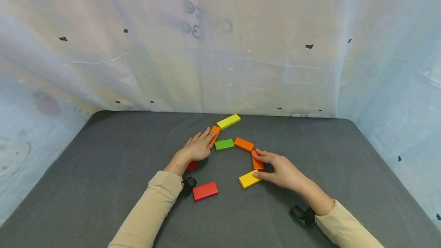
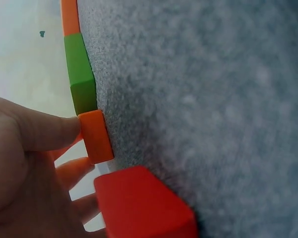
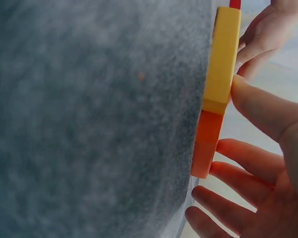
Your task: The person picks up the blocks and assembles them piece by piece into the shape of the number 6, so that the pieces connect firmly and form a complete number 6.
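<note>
At the left, my left hand point(image 1: 199, 147) lies over an orange block point(image 1: 215, 133), pinching it between thumb and fingers; part of the block is hidden. The left wrist view has the thumb point(image 2: 54, 131) along the top edge of that block's end point(image 2: 97, 136). A green block point(image 1: 224, 145) sits beside it. My right hand point(image 1: 280, 169) is spread, its thumb touching a yellow block point(image 1: 249, 179) and its fingertips touching a darker orange block point(image 1: 256, 160). In the right wrist view, those two blocks meet end to end.
Another orange block point(image 1: 244, 144) joins the curve between the green and darker orange blocks. A lighter yellow block point(image 1: 229, 121) lies at the back. One red block point(image 1: 205, 191) lies in front; another red block point(image 1: 191, 166) is partly under the left wrist. A pale curtain point(image 1: 268, 68) borders the grey table point(image 1: 103, 186).
</note>
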Demonstrator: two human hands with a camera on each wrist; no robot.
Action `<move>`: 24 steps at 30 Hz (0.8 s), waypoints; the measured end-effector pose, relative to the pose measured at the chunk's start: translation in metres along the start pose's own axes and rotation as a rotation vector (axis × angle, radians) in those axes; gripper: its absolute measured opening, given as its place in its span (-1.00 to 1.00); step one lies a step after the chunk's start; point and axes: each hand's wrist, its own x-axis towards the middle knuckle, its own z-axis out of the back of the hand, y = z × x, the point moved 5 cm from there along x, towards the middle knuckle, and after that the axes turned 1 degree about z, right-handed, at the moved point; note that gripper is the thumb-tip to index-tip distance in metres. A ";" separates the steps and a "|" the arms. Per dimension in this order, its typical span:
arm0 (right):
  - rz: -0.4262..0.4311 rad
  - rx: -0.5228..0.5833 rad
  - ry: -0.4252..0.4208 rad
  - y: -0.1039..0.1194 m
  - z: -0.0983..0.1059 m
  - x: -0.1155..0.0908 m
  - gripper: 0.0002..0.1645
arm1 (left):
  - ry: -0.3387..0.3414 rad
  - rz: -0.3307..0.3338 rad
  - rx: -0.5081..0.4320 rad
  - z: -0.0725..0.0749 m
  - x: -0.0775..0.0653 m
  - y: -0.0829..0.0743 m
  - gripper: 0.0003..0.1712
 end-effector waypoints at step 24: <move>0.026 -0.047 -0.013 0.003 0.004 0.001 -0.27 | -0.065 -0.093 -0.112 0.006 -0.021 0.003 -0.29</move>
